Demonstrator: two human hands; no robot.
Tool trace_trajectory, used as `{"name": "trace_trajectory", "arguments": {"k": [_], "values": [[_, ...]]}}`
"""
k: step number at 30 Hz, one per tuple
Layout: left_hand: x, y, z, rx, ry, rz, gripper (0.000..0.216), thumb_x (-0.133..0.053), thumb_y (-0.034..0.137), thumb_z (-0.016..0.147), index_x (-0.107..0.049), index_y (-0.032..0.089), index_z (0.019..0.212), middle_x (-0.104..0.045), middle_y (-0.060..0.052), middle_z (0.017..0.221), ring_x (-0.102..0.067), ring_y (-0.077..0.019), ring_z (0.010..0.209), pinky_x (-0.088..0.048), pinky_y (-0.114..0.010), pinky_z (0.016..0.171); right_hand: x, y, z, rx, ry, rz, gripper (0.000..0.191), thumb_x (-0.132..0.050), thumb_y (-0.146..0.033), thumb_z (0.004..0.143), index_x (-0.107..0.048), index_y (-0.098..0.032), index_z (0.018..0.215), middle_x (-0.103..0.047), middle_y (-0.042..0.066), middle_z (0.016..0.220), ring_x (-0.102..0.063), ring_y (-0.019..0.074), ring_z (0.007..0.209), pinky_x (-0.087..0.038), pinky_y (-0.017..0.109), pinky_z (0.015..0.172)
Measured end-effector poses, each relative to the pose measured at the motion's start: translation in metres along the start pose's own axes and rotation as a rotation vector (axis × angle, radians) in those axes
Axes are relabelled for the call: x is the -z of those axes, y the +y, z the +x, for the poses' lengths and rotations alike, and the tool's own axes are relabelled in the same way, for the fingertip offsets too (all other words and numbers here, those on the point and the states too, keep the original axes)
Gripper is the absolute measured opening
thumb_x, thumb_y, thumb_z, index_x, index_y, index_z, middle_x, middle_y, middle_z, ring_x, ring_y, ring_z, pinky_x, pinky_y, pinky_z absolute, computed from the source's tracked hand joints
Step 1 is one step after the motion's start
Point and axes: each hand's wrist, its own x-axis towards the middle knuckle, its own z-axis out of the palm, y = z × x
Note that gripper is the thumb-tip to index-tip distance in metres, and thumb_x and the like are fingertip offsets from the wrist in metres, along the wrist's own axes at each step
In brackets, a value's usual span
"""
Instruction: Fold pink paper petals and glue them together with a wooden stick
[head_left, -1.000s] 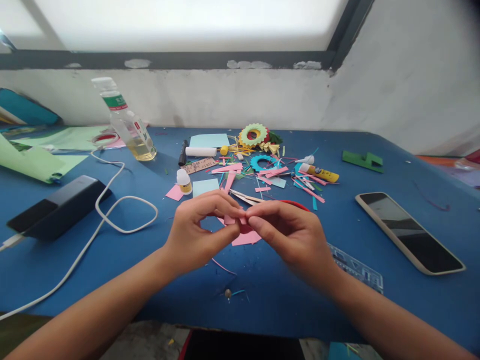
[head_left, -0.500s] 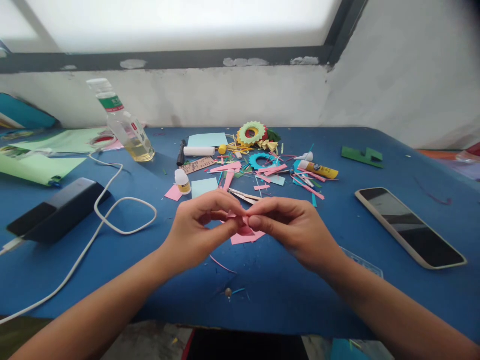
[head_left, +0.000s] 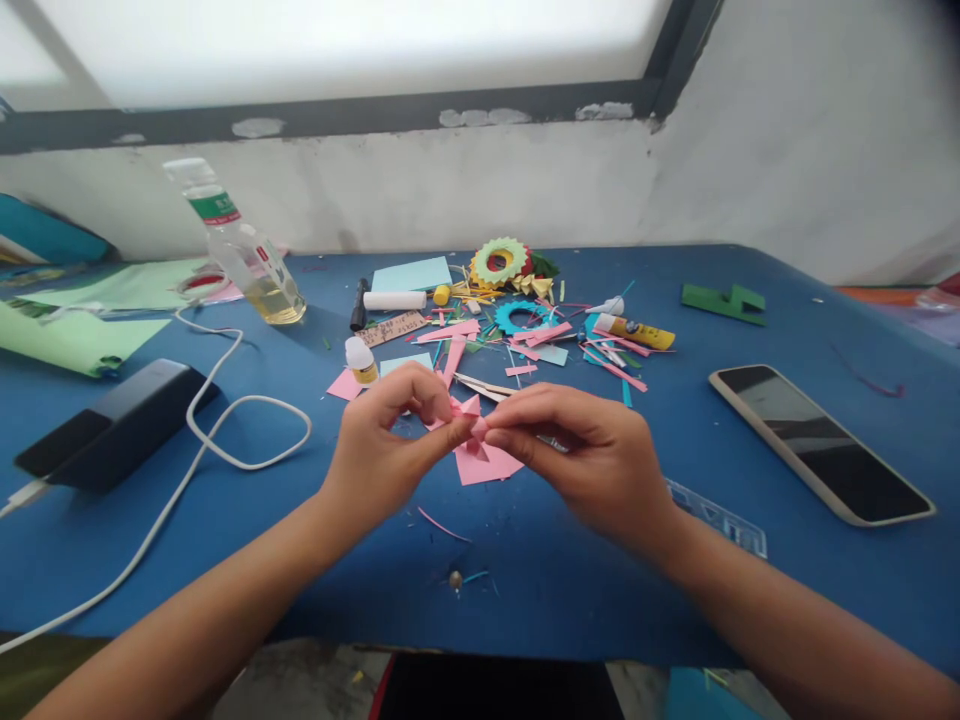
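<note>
- Pinching a small folded pink paper [head_left: 471, 408] from both sides, the two hands are working close together above the middle of the desk [head_left: 360, 600].
- The left hand [head_left: 384, 432] is gripping one side of that paper between thumb and curled forefinger; the right hand [head_left: 594, 440] is closing thumb and forefinger on its other end. Which creases are lying under the fingertips, I cannot tell.
- The step in hand seems to be shaping or creasing the paper. For a clean result, the left hand should be acting as a steady clamp near the fold while the right is pressing lightly along the edge; pulling the two apart would probably be tearing or skewing something so small.
- Pointed corners are standing up between the fingers, so a firm thumb is likely risking crushing them; pressing only on the crease should be sparing them.
- Just below, a flat pink sheet [head_left: 491, 468] is lying on the desk.
- Beyond the fingers, scissors [head_left: 480, 387] are lying partly hidden by the right hand, blades showing; the knuckles should be staying clear of them.
- Left of these, a small white-capped bottle [head_left: 362, 360] is standing beside a pink square [head_left: 345, 385].
- Farther back, a blue toothed ring [head_left: 510, 318] is resting among paper scraps.
- Well to the right, a phone [head_left: 825, 440] is lying apart from the work.
</note>
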Motion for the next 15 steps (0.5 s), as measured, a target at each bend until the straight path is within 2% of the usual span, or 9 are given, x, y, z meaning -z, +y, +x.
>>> {"name": "trace_trajectory", "arguments": {"k": [3, 5, 10, 15], "values": [[-0.0004, 0.0028, -0.0022, 0.18, -0.121, -0.147, 0.007, -0.068, 0.019, 0.074, -0.062, 0.016, 0.072, -0.062, 0.002, 0.066, -0.059, -0.0085, 0.057, -0.048, -0.019, 0.052, 0.0012, 0.0001, -0.0011, 0.067, -0.003, -0.077, 0.012, -0.066, -0.01, 0.077, -0.068, -0.019, 0.083, -0.069, 0.0, 0.078, -0.063, 0.0085, 0.072, -0.053, 0.018, 0.063], [-0.0007, 0.0046, -0.0034, 0.268, -0.147, -0.227, 0.007, -0.069, 0.021, 0.074, -0.065, 0.016, 0.077, -0.066, 0.001, 0.068, -0.062, -0.0093, 0.058, -0.051, -0.018, 0.053, 0.0023, 0.0008, -0.0014, 0.093, -0.02, -0.105, 0.014, -0.065, -0.009, 0.077, -0.068, -0.02, 0.085, -0.069, -0.001, 0.079, -0.063, 0.0086, 0.073, -0.053, 0.019, 0.064], [-0.0001, 0.0057, -0.0024, 0.361, -0.15, -0.382, 0.005, -0.071, 0.017, 0.072, -0.068, 0.019, 0.076, -0.07, 0.002, 0.07, -0.065, -0.0095, 0.063, -0.055, -0.019, 0.063, 0.004, 0.0025, -0.0005, 0.176, -0.006, -0.199, 0.015, -0.064, -0.008, 0.078, -0.067, -0.019, 0.086, -0.069, -0.001, 0.081, -0.064, 0.0084, 0.075, -0.053, 0.018, 0.067], [0.0013, 0.0037, -0.0003, 0.451, -0.235, -0.503, 0.006, -0.067, 0.024, 0.077, -0.073, 0.021, 0.075, -0.069, 0.0, 0.08, -0.064, -0.011, 0.075, -0.055, -0.02, 0.069, 0.0058, 0.0027, -0.0012, 0.237, 0.037, -0.306, 0.014, -0.063, -0.007, 0.078, -0.067, -0.017, 0.087, -0.069, 0.001, 0.084, -0.064, 0.0081, 0.077, -0.052, 0.018, 0.07]]}}
